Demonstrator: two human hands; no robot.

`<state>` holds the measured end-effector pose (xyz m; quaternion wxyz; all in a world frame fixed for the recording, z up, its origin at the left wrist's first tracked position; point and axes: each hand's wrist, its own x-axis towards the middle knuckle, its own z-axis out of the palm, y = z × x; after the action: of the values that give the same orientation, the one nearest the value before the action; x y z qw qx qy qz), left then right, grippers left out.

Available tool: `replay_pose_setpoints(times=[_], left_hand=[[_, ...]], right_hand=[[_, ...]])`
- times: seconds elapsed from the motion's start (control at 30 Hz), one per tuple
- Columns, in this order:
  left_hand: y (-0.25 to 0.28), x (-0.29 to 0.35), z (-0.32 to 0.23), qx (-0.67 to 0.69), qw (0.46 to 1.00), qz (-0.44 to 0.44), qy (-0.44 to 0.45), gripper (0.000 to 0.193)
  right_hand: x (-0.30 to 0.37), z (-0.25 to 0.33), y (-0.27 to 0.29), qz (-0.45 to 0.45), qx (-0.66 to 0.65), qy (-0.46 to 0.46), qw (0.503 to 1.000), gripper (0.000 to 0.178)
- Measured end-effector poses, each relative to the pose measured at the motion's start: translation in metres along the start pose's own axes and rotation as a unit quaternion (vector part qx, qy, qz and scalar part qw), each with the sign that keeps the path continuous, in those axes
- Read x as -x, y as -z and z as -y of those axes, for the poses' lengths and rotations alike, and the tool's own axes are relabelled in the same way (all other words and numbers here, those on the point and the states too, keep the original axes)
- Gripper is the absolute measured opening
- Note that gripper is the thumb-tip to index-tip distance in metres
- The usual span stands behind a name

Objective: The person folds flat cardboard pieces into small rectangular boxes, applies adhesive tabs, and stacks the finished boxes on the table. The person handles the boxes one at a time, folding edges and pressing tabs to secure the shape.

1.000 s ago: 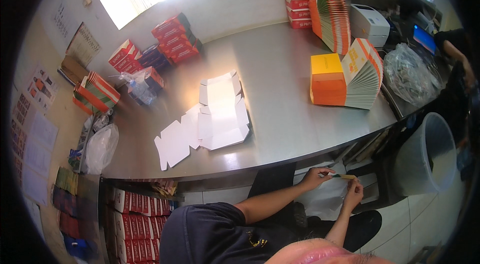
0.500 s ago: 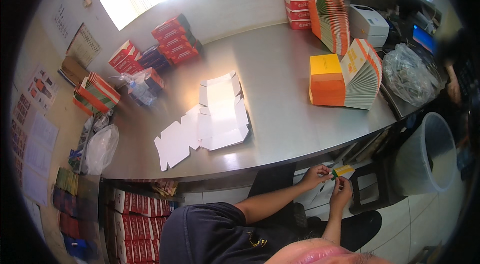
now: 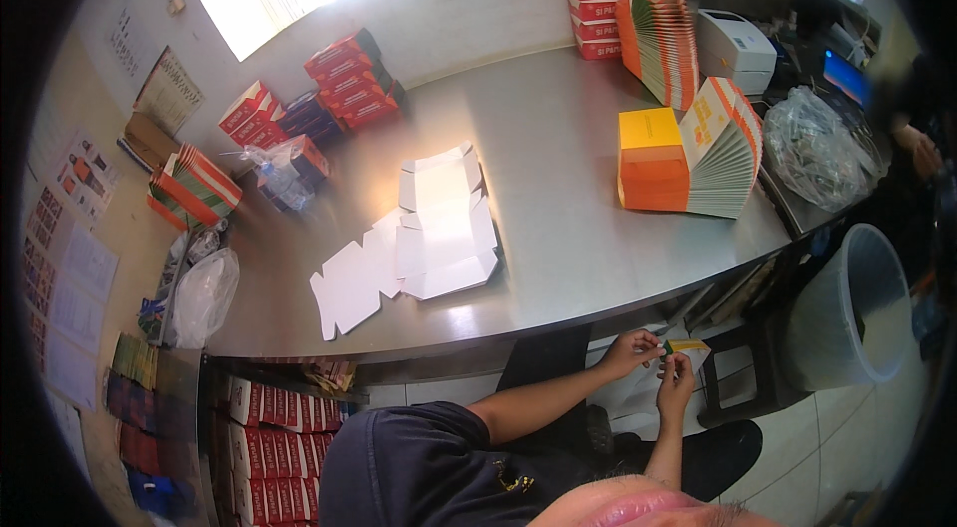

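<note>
Past the front edge of the steel table, over my lap, both hands are raised close together. Between them is a small flat piece in yellow, green and white, card or packet; its exact kind is too small to make out. My left hand is closed, its fingertips pinching at the green end. The fingers of my right hand are closed on the near side of the same piece. On the table, apart from both hands, lie unfolded white cardboard box blanks, partly overlapping.
On the steel table, an orange-and-yellow stack of folded cartons stands right. Red boxes are piled at the back left. A translucent bin and dark stool stand right of my hands. Another person's hand shows far right.
The small piece has tilted between my fingers and shows more white now. My hands have barely shifted. At the far right the other person's hand has moved slightly.
</note>
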<state>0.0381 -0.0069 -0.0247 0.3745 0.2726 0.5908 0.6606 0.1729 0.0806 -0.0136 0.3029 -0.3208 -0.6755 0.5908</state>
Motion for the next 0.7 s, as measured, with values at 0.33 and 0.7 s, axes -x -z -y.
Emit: replay_pose_setpoints(times=[0.33,0.7], left_hand=[[0.002,0.000,0.012,-0.019,0.999,0.008,-0.038,0.025],[-0.006,0.007,0.009,-0.074,0.996,-0.039,-0.028,0.042]], right_hand=[[-0.002,-0.010,0.001,0.024,-0.063,-0.023,0.997,0.015],[0.006,-0.003,-0.009,0.019,0.027,0.022,0.999,0.014]])
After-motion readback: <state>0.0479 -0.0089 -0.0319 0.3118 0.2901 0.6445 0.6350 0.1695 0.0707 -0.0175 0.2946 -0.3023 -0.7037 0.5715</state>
